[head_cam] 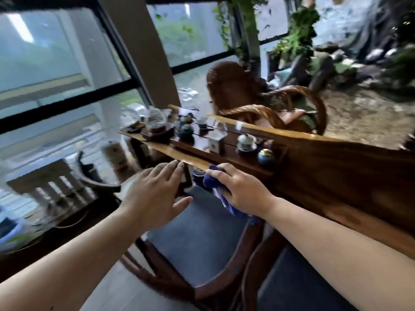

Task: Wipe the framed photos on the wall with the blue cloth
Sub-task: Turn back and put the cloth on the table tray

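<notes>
Nearest: two bare forearms reaching forward over a chair seat (202, 239) with a grey-blue cushion.

Left hand (155, 191): open, fingers spread and flat, holding nothing, hovering above the seat just short of the table edge.

Right hand (242, 189): closed around the blue cloth (215, 187), which is bunched in the palm with a tail hanging below the wrist; knuckles near the table's front edge.

Table (325, 167): long dark wood slab carrying a tea set, including a lidded cup (247, 140) and a small blue jar (266, 156).

Beyond: a wicker chair (258, 102), large windows (56, 70), plants and rockwork.

Framed photos: none in view; the view is blurred.

Step in hand, judged: carrying the cloth to the wall. Keep the grip firm, gather the loose tail so it clears the tea ware, and locate the frames before raising the cloth.
</notes>
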Available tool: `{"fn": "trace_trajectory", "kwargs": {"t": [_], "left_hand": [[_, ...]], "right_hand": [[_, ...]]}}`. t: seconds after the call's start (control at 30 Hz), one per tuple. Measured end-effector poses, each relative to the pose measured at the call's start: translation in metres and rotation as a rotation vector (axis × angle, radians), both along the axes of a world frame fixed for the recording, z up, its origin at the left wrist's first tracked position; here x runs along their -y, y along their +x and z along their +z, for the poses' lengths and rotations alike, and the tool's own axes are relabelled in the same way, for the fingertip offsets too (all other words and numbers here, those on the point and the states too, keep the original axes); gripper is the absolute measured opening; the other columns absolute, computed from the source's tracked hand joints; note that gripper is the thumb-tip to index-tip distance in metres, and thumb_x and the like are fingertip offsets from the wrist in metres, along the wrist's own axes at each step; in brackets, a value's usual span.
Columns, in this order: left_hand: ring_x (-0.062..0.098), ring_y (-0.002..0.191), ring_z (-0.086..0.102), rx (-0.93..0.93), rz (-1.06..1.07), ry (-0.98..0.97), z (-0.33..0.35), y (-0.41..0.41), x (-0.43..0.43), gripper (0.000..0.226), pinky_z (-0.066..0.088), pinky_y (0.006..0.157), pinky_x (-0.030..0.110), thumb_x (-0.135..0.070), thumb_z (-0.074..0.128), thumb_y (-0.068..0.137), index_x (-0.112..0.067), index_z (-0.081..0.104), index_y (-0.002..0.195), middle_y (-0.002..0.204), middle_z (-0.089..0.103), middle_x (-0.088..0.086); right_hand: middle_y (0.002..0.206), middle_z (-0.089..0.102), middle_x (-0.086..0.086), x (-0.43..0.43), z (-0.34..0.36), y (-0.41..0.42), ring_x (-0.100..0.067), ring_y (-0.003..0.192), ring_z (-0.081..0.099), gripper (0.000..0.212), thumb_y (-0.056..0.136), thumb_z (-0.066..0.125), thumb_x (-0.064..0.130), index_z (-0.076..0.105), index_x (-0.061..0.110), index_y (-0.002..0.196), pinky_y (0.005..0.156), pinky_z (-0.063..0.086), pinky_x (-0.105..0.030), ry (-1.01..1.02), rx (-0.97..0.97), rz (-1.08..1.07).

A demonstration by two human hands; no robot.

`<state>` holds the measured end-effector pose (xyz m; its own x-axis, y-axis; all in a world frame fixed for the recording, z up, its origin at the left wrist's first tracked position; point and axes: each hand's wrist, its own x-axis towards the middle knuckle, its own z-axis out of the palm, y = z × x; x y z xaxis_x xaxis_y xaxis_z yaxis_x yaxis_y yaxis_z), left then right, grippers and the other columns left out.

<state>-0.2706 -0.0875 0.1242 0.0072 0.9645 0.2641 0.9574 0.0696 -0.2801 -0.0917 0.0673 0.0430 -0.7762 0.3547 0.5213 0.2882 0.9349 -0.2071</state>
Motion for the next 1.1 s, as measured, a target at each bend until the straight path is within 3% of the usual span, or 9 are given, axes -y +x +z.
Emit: {"fn": "trace_trajectory", "kwargs": {"t": [0.17,0.47,0.67,0.87,0.97,1.1], "left_hand": [[0.031,0.122,0.054,0.089,-0.135,-0.103,-0.059,0.086,-0.072,0.081,0.049,0.095,0.043,-0.062,0.040,0.080,-0.002,0.048,0.134,0.135,0.056,0.015],[0.029,0.132,0.044,0.224,-0.252,-0.219,-0.138,0.205,-0.148,0.084,0.041,0.103,0.043,-0.066,0.034,0.083,-0.007,0.037,0.142,0.144,0.047,0.012],[0.027,0.132,0.043,0.265,-0.261,-0.296,-0.189,0.241,-0.175,0.079,0.042,0.102,0.043,-0.062,0.044,0.085,-0.007,0.038,0.141,0.144,0.048,0.010],[0.028,0.128,0.047,0.274,-0.277,-0.378,-0.226,0.262,-0.192,0.081,0.045,0.098,0.042,-0.063,0.039,0.085,-0.005,0.040,0.140,0.140,0.052,0.010],[0.026,0.131,0.044,0.278,-0.276,-0.402,-0.237,0.269,-0.198,0.080,0.043,0.099,0.042,-0.062,0.043,0.084,-0.006,0.038,0.142,0.143,0.049,0.008],[0.026,0.133,0.041,0.248,-0.288,-0.436,-0.242,0.276,-0.209,0.080,0.040,0.102,0.041,-0.061,0.045,0.085,-0.006,0.036,0.143,0.145,0.046,0.009]], "right_hand": [[0.124,0.056,-0.011,-0.038,-0.057,0.117,-0.028,0.101,0.062,0.045,0.086,0.046,0.026,0.053,0.016,0.129,0.082,0.052,-0.036,-0.105,0.055,-0.174],[0.119,0.059,-0.010,-0.094,-0.145,0.284,-0.036,0.084,0.064,0.044,0.080,0.058,0.015,0.058,0.017,0.124,0.060,0.053,-0.039,-0.233,0.234,-0.475],[0.117,0.059,-0.017,-0.137,-0.195,0.363,-0.041,0.089,0.062,0.047,0.077,0.059,0.006,0.058,0.013,0.123,0.065,0.052,-0.043,-0.198,0.437,-0.651],[0.127,0.054,-0.017,-0.157,-0.238,0.399,-0.038,0.098,0.057,0.049,0.082,0.058,0.000,0.052,0.012,0.129,0.075,0.049,-0.045,-0.148,0.562,-0.707],[0.136,0.050,-0.016,-0.153,-0.261,0.395,-0.037,0.114,0.053,0.050,0.087,0.057,0.014,0.047,0.013,0.136,0.089,0.046,-0.047,-0.246,0.527,-0.659],[0.152,0.032,-0.011,-0.152,-0.270,0.393,-0.027,0.136,0.032,0.064,0.095,0.038,0.045,0.020,0.016,0.148,0.110,0.027,-0.043,-0.333,0.540,-0.703]]}}
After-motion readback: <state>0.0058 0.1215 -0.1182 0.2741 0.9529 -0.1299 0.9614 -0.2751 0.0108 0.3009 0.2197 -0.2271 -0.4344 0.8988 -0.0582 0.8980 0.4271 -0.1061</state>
